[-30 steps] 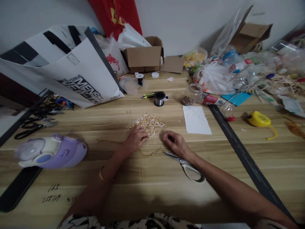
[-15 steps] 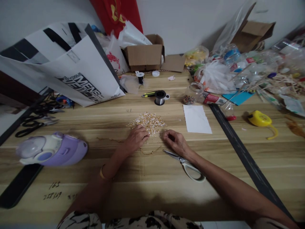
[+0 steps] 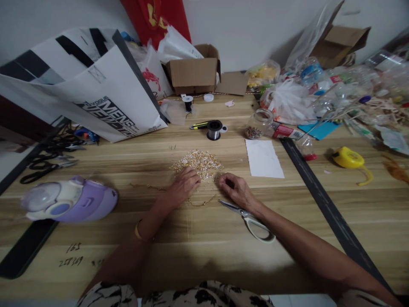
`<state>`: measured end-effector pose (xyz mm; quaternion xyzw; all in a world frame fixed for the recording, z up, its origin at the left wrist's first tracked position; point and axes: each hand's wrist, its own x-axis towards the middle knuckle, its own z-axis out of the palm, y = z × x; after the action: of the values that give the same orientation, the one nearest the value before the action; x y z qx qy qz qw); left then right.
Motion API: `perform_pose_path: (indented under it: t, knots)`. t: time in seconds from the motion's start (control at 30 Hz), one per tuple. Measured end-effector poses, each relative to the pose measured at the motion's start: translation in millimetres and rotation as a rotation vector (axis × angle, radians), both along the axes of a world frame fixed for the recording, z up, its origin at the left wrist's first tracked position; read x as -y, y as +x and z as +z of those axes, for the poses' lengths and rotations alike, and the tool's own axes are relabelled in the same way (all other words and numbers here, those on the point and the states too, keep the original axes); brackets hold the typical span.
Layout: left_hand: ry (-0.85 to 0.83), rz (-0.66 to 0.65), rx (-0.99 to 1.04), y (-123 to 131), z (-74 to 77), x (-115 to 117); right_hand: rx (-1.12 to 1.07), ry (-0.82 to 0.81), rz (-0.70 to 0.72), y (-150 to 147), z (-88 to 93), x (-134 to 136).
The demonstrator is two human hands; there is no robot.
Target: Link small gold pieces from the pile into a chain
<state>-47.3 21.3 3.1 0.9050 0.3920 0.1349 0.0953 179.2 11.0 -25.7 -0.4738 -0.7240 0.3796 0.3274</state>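
A pile of small gold and clear beads [image 3: 201,162] lies on the wooden table in front of me. My left hand [image 3: 185,183] rests at the pile's near left edge, fingers curled down; what its fingertips hold, if anything, is hidden. At the pile's near right edge, my right hand [image 3: 235,188] has thumb and fingers pinched together, and anything between them is too small to name. A thin gold chain [image 3: 203,204] curves on the table between and below the hands. Scissors [image 3: 247,219] with pale handles lie beside my right wrist, blades pointing toward the chain.
Beyond the pile stand a wire spool [image 3: 214,130] and a glass jar of beads [image 3: 257,124]. White paper [image 3: 264,158] lies right of it. A purple bottle [image 3: 86,200] and black phone [image 3: 27,247] are at left, a yellow tape measure [image 3: 348,158] at right.
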Motion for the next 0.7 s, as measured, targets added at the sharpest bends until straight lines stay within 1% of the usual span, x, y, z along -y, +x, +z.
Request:
perform_pose_path:
  t: [0.1, 0.2, 0.3, 0.37, 0.43, 0.5, 0.6, 0.7]
  knots:
    - [0.006, 0.000, -0.020, 1.7, 2.4, 0.8, 0.003, 0.009, 0.001, 0.3, 0.4, 0.1]
    - [0.009, 0.016, 0.033, 1.3, 0.8, -0.6, 0.008, 0.002, -0.001, 0.5, 0.3, -0.1]
    - [-0.005, 0.094, 0.187, -0.2, -3.6, -3.4, 0.007, -0.003, -0.004, 0.6, -0.1, -0.4]
    - [-0.055, 0.194, 0.334, -0.1, -5.8, -4.6, 0.006, 0.002, -0.004, 0.5, -0.2, -0.5]
    - [-0.153, 0.314, 0.484, 1.5, -6.4, -4.2, 0.011, 0.009, -0.003, 0.3, 0.0, -0.4]
    - [-0.291, 0.410, 0.621, 4.3, -5.6, -2.5, 0.014, 0.011, -0.004, 0.2, 0.3, -0.1]
    - [-0.516, 0.455, 0.774, 9.4, -4.1, 0.2, 0.003, 0.006, 0.000, 0.0, 0.3, 0.3]
    - [-0.690, 0.478, 0.907, 14.1, -3.8, 1.5, -0.011, 0.002, 0.003, -0.2, -0.2, 0.2]
